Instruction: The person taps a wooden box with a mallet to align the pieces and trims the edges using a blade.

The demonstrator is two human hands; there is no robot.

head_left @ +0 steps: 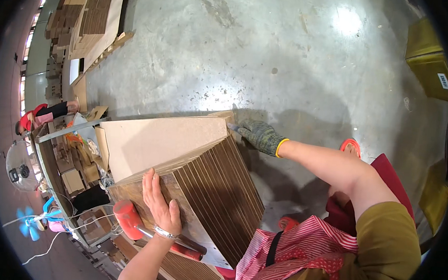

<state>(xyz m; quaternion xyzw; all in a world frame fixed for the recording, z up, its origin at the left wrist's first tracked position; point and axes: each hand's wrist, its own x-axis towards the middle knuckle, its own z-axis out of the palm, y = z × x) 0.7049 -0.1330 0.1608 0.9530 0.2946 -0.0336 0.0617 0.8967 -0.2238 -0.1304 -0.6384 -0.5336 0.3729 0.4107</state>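
Many corrugated cardboard sheets (pixel 218 198) stacked on a worktop (pixel 193 227); left hand (pixel 162 208) flat near a red mallet (pixel 127 219), fingers together, thumb apart; gloved right hand (pixel 258 136) at the far corner, finger grip unclear.

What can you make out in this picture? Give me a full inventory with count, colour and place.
Cardboard stack: one, tan and brown, centre
Mallet: one, red head, left of the stack
Background cardboard stacks: several, brown, upper left
Olive-yellow box: one, upper right
Caged fan: one, dark hub, far left
Small fan: at least one, blue, lower left
Cable: at least one, white, lower left
Co-worker: one, red top, far left
Floor: grey, top and centre
Apron: one, red-white, lower right
Sandals: two, red, right of centre
Bracelet: one, silver, left wrist
Left hand: one, bare, by the stack
Right hand: one, grey glove, stack's far corner
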